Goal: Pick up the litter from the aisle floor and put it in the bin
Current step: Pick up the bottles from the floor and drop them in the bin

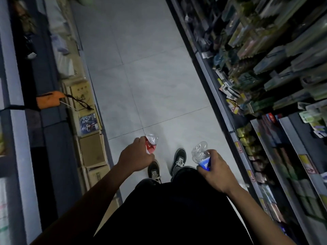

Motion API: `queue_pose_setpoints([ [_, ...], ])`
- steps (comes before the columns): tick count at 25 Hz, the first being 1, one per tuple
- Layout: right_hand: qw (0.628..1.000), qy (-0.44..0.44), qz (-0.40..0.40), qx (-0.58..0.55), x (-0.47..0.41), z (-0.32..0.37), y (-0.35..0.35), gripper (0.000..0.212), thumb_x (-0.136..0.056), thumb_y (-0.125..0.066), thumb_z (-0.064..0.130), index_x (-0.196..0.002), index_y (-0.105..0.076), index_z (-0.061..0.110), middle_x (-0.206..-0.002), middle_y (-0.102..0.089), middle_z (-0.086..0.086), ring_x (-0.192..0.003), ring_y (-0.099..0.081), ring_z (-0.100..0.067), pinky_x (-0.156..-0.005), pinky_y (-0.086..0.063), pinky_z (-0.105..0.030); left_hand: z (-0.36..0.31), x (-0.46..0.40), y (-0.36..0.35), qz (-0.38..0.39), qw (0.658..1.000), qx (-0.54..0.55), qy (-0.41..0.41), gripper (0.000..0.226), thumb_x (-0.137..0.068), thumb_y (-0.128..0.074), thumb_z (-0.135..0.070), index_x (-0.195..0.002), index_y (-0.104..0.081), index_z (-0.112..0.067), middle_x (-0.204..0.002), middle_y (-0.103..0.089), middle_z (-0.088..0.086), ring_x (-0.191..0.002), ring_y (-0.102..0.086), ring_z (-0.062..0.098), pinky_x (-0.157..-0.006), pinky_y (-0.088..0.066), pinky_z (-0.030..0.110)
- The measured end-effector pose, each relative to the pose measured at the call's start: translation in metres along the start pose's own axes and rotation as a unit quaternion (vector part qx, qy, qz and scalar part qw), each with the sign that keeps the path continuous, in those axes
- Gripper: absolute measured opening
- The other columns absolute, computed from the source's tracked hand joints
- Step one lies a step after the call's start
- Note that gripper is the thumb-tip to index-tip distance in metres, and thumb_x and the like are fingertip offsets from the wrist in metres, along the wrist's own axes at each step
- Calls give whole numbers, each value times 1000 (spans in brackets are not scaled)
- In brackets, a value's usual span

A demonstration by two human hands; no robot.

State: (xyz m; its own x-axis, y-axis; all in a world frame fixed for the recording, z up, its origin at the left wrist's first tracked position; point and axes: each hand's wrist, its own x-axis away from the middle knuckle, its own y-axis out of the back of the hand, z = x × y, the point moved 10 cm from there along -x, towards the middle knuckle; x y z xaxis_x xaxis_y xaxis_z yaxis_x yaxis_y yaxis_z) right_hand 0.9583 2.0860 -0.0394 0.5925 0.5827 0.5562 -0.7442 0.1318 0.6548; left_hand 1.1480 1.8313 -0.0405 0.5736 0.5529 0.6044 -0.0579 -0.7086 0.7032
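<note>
Both hands loaded. My left hand (137, 153) is wrapped round a crushed clear bottle with a red label (151, 144), fingers closed on the label part, the clear end sticking out forward. My right hand (215, 169) is closed on a second crushed clear bottle with a blue label (201, 157), grip on the label end, the crumpled clear part poking up and left. Both bottles are off the floor, held out in front of my hips, well apart from each other, over my shoes (179, 160).

Aisle floor (150, 71) ahead looks clear of litter as far as I can see, though the far end is blurred. No bin in view, so my guess is the step in hand is carrying both to the bin.

How to do it well: keep both grips firm on the label sections, since crushed thin plastic is slippery and springs back. Don't squeeze harder than needed or a bottle may pop out. Keep elbows in; the shelf on the right (228, 110) has tags and packets sticking out at its edge, and cardboard boxes (92, 149) line the left side. Walk straight down the middle, scan the floor for missed bits, look up for the bin. At the bin, drop one at a time, close to the opening.
</note>
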Motion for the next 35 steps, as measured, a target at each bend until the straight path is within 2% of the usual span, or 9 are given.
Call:
queue_pose_setpoints([
  [5, 1000, 15, 20, -1, -71, 7, 44, 66, -72, -63, 57, -128, -41, 29, -120, -60, 0, -96, -61, -24, -79, -45, -34, -17, -39, 14, 11, 998, 29, 50, 47, -73, -63, -43, -115, -50, -28, -107, -55, -4, -96, -61, 18, -85, -51, 37],
  [9, 997, 60, 52, 16, -143, 51, 68, 63, -74, -67, 51, -128, -43, 28, -123, -59, -1, -97, -61, -25, -79, -46, -34, 1, -57, 24, 3, 991, 84, 105, 50, -73, -69, -47, -115, -55, -23, -104, -60, -1, -93, -63, 20, -78, -52, 35],
  [12, 993, 95, 65, 30, -193, 101, 82, 58, -76, -67, 48, -126, -44, 28, -121, -58, 3, -95, -61, -23, -77, -47, -35, 20, -68, 28, 27, 985, 116, 123, 58, -81, -77, -39, -129, -55, -15, -111, -65, 5, -99, -67, 25, -86, -57, 42],
  [15, 987, 127, 80, 53, -248, 160, 89, 59, -77, -67, 48, -128, -44, 28, -120, -58, 4, -94, -62, -22, -77, -48, -35, 40, -87, 54, -7, 982, 119, 147, 55, -81, -77, -34, -126, -53, -12, -102, -62, 1, -85, -63, 16, -68, -51, 28],
  [17, 984, 138, 86, 72, -286, 198, 91, 60, -77, -67, 48, -128, -43, 27, -120, -59, 3, -93, -61, -23, -75, -45, -34, 54, -113, 82, -25, 979, 124, 159, 52, -80, -74, -36, -122, -53, -12, -100, -58, 0, -82, -58, 14, -64, -42, 26],
  [21, 985, 124, 77, 94, -345, 252, 102, 61, -79, -71, 44, -130, -43, 25, -123, -59, -1, -96, -61, -25, -78, -43, -32, 70, -179, 151, -33, 971, 170, 164, 53, -69, -61, -44, -115, -51, -22, -104, -58, 3, -94, -63, 29, -76, -49, 39],
  [24, 987, 119, 69, 88, -378, 283, 116, 61, -78, -71, 46, -129, -43, 28, -123, -59, -1, -100, -62, -27, -82, -46, -34, 67, -235, 209, -39, 977, 160, 135, 40, -68, -61, -44, -104, -45, -33, -101, -55, 0, -99, -63, 31, -78, -48, 38],
  [32, 996, 62, 28, 60, -488, 330, 174, 63, -75, -66, 55, -127, -42, 29, -111, -61, -2, -93, -63, -26, -81, -49, -37, 40, -409, 372, -60, 988, 108, 87, 57, -72, -59, -43, -125, -52, -23, -115, -60, 5, -104, -63, 33, -89, -53, 44],
  [35, 996, 60, 31, 51, -554, 356, 190, 62, -76, -66, 54, -127, -41, 31, -117, -61, -2, -96, -64, -26, -83, -51, -39, 26, -477, 422, -69, 990, 108, 54, 40, -73, -59, -40, -107, -51, -19, -100, -60, 6, -94, -63, 34, -79, -52, 42],
])
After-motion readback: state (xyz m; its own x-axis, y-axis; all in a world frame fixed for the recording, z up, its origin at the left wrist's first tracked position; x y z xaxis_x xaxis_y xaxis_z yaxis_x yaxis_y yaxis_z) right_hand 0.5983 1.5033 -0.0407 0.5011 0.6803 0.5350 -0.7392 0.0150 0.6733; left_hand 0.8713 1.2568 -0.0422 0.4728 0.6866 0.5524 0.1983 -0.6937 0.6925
